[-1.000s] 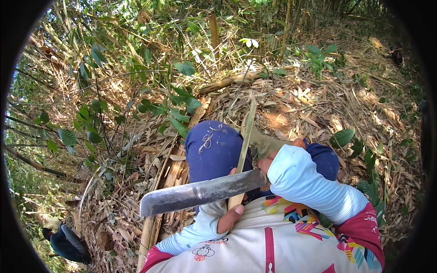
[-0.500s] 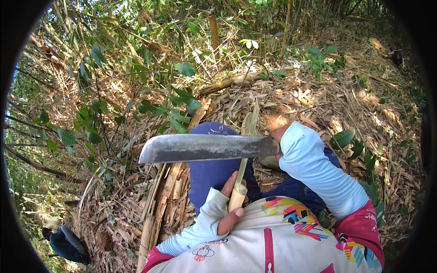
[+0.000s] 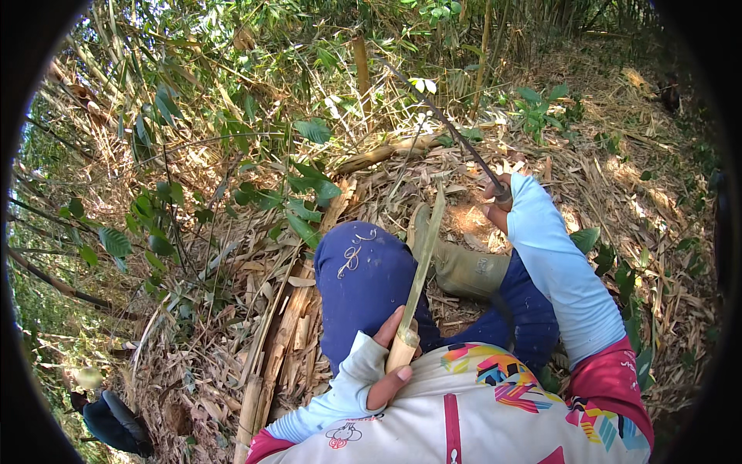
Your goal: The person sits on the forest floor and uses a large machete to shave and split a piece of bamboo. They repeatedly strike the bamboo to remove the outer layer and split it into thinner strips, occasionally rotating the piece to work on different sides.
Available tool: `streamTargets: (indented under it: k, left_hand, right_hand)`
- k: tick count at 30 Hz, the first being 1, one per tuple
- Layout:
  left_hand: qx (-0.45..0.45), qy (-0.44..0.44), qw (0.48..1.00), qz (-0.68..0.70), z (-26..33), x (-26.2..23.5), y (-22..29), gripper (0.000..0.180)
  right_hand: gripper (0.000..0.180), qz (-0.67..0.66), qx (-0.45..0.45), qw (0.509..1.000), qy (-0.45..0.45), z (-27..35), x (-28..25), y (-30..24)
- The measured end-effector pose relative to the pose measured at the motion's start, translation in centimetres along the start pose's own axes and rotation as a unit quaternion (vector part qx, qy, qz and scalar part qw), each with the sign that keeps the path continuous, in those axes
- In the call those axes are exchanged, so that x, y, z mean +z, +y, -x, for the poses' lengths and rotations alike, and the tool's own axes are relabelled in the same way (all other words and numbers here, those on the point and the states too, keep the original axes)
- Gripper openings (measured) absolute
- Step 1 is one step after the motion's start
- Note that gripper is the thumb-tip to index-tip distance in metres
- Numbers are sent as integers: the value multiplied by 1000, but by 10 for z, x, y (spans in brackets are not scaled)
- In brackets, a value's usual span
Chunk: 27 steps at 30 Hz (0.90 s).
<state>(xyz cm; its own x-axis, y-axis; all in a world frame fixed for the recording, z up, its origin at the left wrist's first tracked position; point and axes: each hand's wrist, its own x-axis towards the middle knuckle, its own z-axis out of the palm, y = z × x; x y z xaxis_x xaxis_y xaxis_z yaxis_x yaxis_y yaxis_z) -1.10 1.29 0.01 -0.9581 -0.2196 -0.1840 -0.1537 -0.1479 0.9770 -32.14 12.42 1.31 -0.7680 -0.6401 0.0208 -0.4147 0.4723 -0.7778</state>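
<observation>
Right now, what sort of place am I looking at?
Outdoors, probably a woodland or bamboo thicket: dry leaf litter lies underfoot, broad green leaves grow at left, and an upright brown stem stands farther off.

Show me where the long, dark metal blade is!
In the head view, above centre and slightly right, the long, dark metal blade slants up-left from the right hand, its tip just right of an upright brown stump.
</observation>
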Motion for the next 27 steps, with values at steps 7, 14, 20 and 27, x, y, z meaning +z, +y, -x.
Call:
streamTargets:
  k: [7,14,20,27]
  left_hand:
    - [-44,-15,978,205,-6,-2,3,84]
    - [-15,-71,931,358,-11,-15,-4,72]
    - [-23,-23,960,277,-5,-15,-3,75]
    - [-40,-43,961,269,-1,-16,-3,62]
  right_hand:
    - [26,-117,41,992,-10,25,19,30]
    - [26,-85,-2,996,3,63,27,-5]
    - [31,140,-133,979,-62,80,27,-30]
    - [25,315,-150,905,-243,90,31,-65]
